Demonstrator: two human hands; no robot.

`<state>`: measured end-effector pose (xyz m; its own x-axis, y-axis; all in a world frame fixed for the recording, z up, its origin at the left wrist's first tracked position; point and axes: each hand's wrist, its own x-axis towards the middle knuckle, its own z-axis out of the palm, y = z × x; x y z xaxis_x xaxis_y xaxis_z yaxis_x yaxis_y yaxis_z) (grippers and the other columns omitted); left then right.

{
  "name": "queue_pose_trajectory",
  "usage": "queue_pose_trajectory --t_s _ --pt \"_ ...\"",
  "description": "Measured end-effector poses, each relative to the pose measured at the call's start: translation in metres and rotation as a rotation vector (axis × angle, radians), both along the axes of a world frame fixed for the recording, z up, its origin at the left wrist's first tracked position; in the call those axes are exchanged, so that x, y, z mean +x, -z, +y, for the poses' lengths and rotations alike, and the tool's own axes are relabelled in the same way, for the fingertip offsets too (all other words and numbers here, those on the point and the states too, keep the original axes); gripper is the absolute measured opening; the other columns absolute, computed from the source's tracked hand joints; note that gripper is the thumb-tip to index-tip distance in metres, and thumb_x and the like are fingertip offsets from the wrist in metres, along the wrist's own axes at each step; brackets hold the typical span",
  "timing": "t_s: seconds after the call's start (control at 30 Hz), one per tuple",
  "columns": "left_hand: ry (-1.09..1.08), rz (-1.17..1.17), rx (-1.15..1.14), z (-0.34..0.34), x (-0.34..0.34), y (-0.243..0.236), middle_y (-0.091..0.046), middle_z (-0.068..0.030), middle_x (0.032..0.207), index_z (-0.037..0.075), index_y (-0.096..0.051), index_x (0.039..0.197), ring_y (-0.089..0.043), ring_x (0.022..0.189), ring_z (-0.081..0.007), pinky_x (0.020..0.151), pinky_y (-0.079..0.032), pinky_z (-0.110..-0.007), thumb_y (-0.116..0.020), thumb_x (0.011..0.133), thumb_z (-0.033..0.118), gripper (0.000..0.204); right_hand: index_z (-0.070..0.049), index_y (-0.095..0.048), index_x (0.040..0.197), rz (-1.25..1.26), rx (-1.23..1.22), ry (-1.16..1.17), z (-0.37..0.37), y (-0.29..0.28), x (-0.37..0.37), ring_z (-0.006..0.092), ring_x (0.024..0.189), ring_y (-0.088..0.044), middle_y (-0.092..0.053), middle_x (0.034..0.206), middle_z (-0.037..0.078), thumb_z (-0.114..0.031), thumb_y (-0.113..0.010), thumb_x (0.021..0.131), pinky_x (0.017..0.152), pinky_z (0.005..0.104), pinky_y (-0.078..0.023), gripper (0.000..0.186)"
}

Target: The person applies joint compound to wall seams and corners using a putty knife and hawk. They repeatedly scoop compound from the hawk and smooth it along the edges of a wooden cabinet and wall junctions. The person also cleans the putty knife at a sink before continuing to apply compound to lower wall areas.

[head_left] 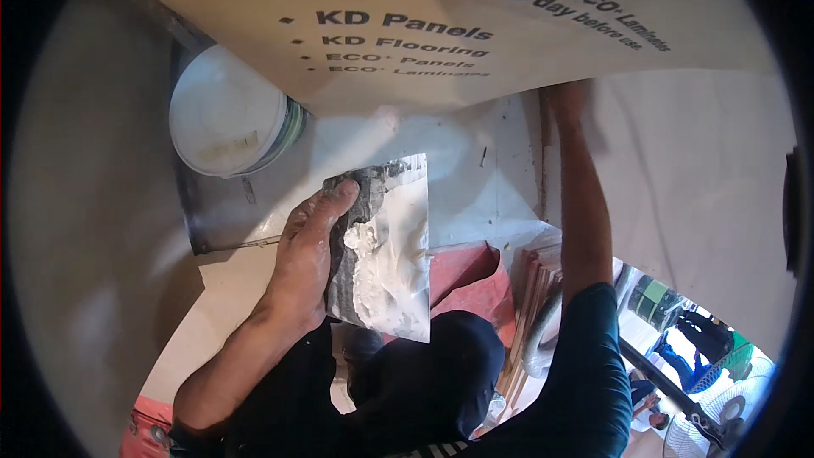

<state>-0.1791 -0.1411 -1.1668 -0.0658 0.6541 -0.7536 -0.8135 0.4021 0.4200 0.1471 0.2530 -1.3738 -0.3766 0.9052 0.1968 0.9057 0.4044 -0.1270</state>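
My left hand (307, 246) grips the left edge of a flat dark rectangular plate (342, 276), thumb on top. Thick white putty (392, 263) covers much of the plate's right side, with a lump near its middle. My right arm reaches up and away on the right. My right hand (570, 102) is at the lower edge of a printed tan board (398, 97), beside a narrow brown upright edge (545, 157). Its fingers are hidden, so what they hold, if anything, does not show.
A bucket with a white lid (225, 110) stands at the far left. Below the plate are a red bag (475, 284) and a stack of thin wooden strips (524, 314). At the lower right, a fan (729, 407) and people (699, 348) appear. A pale panel (695, 178) rises on the right.
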Motion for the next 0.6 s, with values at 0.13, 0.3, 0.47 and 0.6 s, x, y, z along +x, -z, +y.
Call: queue_pose_trajectory --t_s 0.13,0.3,0.47,0.6 --pt "-0.006 -0.018 0.002 -0.001 -0.003 -0.002 -0.065 -0.0061 0.095 0.002 -0.061 0.109 -0.064 0.082 -0.0138 0.075 -0.054 -0.029 -0.06 0.091 0.035 0.037 -0.013 -0.05 0.132 -0.024 0.012 -0.034 0.042 0.007 -0.001 0.0409 0.104 -0.06 -0.058 0.124 0.021 -0.032 -0.048 0.093 0.083 0.0515 -0.049 0.043" --pt "-0.015 0.018 -0.016 -0.007 -0.002 0.009 -0.066 -0.0102 0.097 0.003 -0.057 0.115 -0.066 0.083 -0.0202 0.077 -0.055 -0.035 -0.055 0.092 0.037 0.04 -0.012 -0.046 0.136 -0.142 -0.049 -0.016 0.034 0.018 -0.005 0.0394 0.113 -0.056 -0.057 0.126 0.022 -0.033 -0.044 0.095 0.092 0.0511 -0.046 0.047" --pt "-0.048 -0.032 0.011 -0.001 -0.002 0.003 -0.065 -0.0074 0.097 0.002 -0.06 0.109 -0.065 0.084 -0.0142 0.077 -0.053 -0.031 -0.059 0.091 0.033 0.036 -0.006 -0.049 0.131 -0.254 -0.169 -0.015 0.019 0.014 0.024 0.0399 0.114 -0.055 -0.057 0.124 0.024 -0.03 -0.044 0.096 0.095 0.0513 -0.044 0.043" --pt "-0.049 -0.03 0.08 0.002 -0.001 -0.003 -0.065 -0.007 0.098 0.001 -0.06 0.11 -0.065 0.084 -0.0145 0.078 -0.053 -0.029 -0.058 0.091 0.033 0.038 -0.004 -0.054 0.125 -0.456 -0.231 0.027 -0.017 -0.002 0.032 0.0414 0.105 -0.059 -0.061 0.114 0.026 -0.025 -0.041 0.097 0.091 0.0545 -0.045 0.037"
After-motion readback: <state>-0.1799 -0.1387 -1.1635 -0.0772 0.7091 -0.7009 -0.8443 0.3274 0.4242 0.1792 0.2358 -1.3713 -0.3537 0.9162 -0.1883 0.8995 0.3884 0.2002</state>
